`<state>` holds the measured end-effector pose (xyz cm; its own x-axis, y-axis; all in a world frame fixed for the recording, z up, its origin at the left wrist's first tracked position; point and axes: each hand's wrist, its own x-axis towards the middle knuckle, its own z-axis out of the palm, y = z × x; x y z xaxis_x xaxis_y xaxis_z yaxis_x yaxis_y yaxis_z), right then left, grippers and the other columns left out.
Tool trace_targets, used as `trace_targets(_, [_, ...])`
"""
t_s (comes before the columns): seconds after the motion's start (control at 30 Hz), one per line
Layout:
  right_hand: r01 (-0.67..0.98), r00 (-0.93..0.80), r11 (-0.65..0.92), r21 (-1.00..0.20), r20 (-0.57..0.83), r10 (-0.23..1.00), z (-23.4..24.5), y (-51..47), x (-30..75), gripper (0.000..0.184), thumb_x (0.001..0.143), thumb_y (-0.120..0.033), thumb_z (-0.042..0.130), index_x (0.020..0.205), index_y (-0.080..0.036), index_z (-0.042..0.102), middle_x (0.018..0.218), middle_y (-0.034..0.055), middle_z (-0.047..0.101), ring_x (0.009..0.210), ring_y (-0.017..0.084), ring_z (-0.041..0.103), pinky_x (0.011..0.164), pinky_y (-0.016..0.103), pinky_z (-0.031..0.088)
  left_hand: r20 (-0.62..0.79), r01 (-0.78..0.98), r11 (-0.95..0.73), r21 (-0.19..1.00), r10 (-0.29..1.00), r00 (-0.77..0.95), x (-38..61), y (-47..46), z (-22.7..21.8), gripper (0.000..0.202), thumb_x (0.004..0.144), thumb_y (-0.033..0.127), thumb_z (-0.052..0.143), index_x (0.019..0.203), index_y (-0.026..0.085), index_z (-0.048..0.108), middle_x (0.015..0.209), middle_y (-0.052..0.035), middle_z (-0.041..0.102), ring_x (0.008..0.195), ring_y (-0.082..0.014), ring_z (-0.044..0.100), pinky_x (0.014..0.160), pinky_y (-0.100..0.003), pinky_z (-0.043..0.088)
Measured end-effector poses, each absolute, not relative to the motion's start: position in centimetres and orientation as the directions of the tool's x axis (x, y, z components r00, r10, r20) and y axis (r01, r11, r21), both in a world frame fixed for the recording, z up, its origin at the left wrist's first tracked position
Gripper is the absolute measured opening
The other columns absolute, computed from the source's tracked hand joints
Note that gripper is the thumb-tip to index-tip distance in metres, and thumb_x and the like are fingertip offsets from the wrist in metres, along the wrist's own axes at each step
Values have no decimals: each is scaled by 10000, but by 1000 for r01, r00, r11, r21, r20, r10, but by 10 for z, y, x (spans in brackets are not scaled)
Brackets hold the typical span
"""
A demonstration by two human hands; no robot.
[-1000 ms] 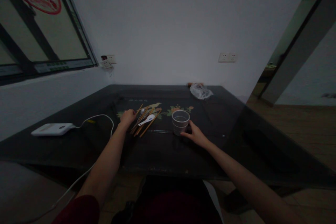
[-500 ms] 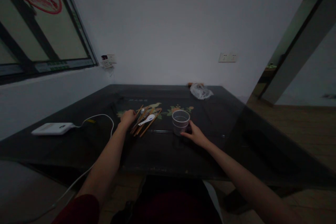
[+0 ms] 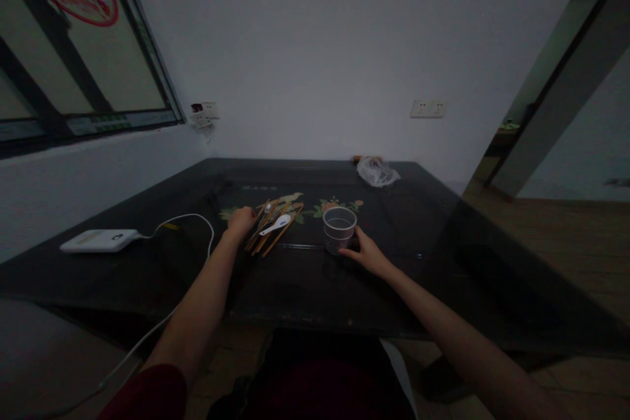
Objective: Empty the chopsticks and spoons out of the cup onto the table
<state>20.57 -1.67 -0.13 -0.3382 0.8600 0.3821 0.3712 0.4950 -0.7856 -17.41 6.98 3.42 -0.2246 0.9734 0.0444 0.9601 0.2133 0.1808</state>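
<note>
A clear plastic cup stands upright on the dark table. My right hand is curved around its right side, thumb at the front near the base and fingers behind, partly hidden. To the left lies a loose pile of wooden chopsticks, slanting up to the right. A white spoon with a blue mark in its bowl rests across them, and a metal spoon shows among them farther back. My left hand is closed at the pile's left edge; its fingertips, against a chopstick there, are mostly hidden.
A white power bank lies at the left with a white cable running past my left arm. A crumpled clear plastic bag sits at the table's back edge. Beyond stands a wall with sockets; a window is at left.
</note>
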Motion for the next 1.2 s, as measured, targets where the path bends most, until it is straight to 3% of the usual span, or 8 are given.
trace_targets(0.53, [383, -332, 475, -792, 362, 871, 1, -18, 206, 654, 721, -358, 707, 1271, -167, 409, 1255, 160, 547, 1140, 275, 550, 955, 440, 448, 34, 967, 161, 197, 985, -171, -170, 73, 30, 224, 738, 280, 591, 906, 164, 681, 1028, -147, 685, 962, -278, 636, 764, -285, 475])
trace_targets(1.07, [381, -332, 490, -784, 379, 864, -3, -16, 207, 663, 723, -350, 710, 1282, -178, 398, 1277, 152, 531, 1167, 269, 531, 968, 431, 442, -9, 957, 159, 242, 987, -161, -171, 70, 35, 252, 659, 361, 637, 833, 183, 671, 953, -143, 696, 880, -283, 646, 709, -290, 465])
trace_targets(1.2, [381, -329, 499, -778, 390, 860, -2, -16, 206, 659, 722, -338, 713, 1277, -176, 396, 1268, 153, 539, 1171, 270, 528, 979, 437, 431, 114, 951, 160, 264, 974, -196, -165, 64, 47, 240, 716, 330, 589, 883, 172, 657, 975, -146, 684, 902, -278, 634, 740, -310, 468])
